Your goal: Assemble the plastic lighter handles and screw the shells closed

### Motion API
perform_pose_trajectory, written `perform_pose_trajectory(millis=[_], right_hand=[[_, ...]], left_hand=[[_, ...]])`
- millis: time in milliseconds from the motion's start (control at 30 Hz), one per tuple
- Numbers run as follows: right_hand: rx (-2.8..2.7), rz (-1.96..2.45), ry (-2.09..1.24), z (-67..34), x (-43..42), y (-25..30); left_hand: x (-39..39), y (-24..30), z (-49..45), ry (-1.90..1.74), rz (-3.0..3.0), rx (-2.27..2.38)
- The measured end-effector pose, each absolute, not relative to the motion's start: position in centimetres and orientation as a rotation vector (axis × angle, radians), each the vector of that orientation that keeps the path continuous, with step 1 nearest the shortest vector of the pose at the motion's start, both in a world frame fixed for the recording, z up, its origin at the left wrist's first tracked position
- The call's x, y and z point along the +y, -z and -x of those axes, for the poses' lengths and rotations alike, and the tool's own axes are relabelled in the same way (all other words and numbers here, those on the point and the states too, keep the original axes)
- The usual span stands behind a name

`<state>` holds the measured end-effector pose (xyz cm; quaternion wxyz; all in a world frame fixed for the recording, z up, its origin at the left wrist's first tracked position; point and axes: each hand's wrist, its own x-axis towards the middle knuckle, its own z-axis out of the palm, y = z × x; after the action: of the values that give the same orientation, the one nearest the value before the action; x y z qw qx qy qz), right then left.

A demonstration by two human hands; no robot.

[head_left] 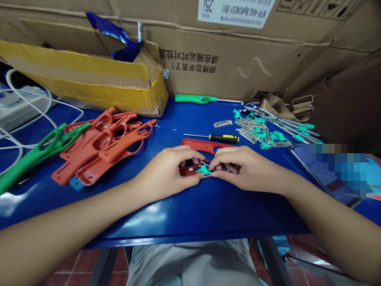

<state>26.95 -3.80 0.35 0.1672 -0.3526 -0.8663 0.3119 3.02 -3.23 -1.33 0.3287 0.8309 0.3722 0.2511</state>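
The left hand's (166, 171) thumb and fingers are clamped across a red, hollow plastic shell half (185, 171), thumb on its near edge and fingertips on its far side; the right hand (247, 169) is bunched over the other end of it, fingertips drawn close together, though the knuckles hide whether they pinch anything. That shell half lies open side up near the front of the glossy blue table (143, 222), with a small turquoise plastic piece (204, 170) in it between the two hands. The job on this piece looks partway along: inner parts sit in the hollow, but a matching red shell half (195, 143) lies apart just behind, so the two are not joined. Beyond that rests a black-and-yellow screwdriver (224, 138). To the right, clear plastic tanks (248, 135) and thin silvery metal tubes with turquoise ends (293, 130) lie loose; to the left are heaped red plastic shells (119, 155) and a long green plastic shell (22, 172), so much appears unassembled. At the back, one green lighter with a metal tube (192, 99) looks whole.
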Motion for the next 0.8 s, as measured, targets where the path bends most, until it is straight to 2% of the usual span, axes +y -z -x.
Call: perform_pose_trajectory(millis=[800], right_hand=[[-2.567,1.0,-0.797,-26.88,-3.96,-0.69]], left_hand=[[-3.3,1.22,-3.07,-0.627,-2.169,0.975]])
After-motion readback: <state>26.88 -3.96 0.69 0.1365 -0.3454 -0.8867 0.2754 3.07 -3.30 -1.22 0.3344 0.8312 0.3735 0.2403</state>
